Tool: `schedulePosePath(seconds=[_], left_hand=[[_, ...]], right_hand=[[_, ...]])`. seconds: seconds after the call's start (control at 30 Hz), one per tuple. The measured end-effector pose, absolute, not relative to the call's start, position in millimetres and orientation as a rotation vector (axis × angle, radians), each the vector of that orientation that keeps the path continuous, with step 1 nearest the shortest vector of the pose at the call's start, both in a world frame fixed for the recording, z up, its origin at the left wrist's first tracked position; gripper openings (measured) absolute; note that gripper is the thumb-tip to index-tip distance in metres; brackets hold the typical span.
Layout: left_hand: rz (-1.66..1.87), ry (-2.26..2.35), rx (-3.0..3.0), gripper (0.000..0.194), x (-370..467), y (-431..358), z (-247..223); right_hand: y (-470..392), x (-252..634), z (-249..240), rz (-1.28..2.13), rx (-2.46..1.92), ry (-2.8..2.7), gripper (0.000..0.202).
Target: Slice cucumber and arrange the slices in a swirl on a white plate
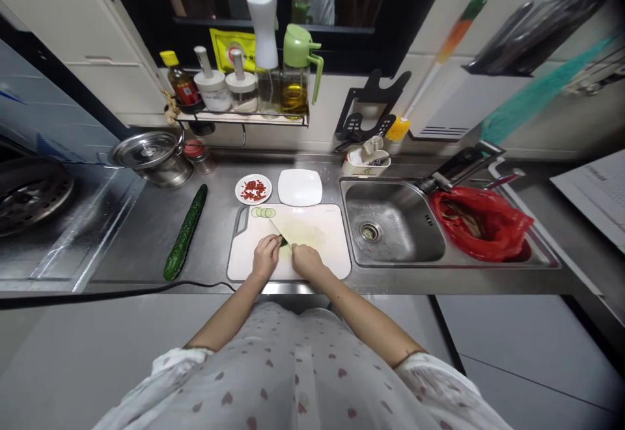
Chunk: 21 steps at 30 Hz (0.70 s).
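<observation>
My left hand [266, 255] is closed over a small piece of cucumber [284, 241] on the white cutting board [322, 221]; the fingers cover most of it. Wrapped round the handle of a knife [279, 229] is my right hand [306, 260], and the blade points up and left, against the cucumber piece. Several thin cucumber slices [263, 212] lie overlapped near the board's upper left. Left of the board, a whole cucumber [186, 231] rests on the steel counter.
Behind the board stand a plate of chopped red pieces [254, 189] and a white square plate [300, 187]. To the right are a steel sink [395, 221] and a red plastic bag [481, 225]. A lidded pot [151, 156] and a seasoning rack [244, 118] are farther back.
</observation>
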<state>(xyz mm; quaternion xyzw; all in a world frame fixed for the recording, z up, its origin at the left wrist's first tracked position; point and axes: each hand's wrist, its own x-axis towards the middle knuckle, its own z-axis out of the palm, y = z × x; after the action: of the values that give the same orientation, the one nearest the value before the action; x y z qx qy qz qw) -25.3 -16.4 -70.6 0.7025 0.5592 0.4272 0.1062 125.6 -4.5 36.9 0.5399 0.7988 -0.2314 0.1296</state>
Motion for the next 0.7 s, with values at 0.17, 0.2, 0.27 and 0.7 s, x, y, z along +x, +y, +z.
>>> schedulePosePath(seconds=[0.17, 0.2, 0.27, 0.7], left_hand=[[1.26, 1.652, 2.074, 0.022, -25.3, -16.7, -68.6], [1.263, 1.652, 2.075, 0.022, -25.3, -16.7, -68.2], [1.271, 1.654, 2.073, 0.021, -25.2, -16.5, -67.8], [1.265, 1.67, 2.054, 0.021, -24.5, -16.2, -72.9]], right_hand=[[-2.9, 122.7, 32.8, -0.661, 1.587, 2.351, 0.03], [-3.9, 123.3, 32.9, -0.661, 1.59, 2.348, 0.031], [-7.4, 126.1, 33.7, -0.662, 1.594, 2.331, 0.031], [-19.4, 138.8, 32.3, -0.667, 1.582, 2.299, 0.025]])
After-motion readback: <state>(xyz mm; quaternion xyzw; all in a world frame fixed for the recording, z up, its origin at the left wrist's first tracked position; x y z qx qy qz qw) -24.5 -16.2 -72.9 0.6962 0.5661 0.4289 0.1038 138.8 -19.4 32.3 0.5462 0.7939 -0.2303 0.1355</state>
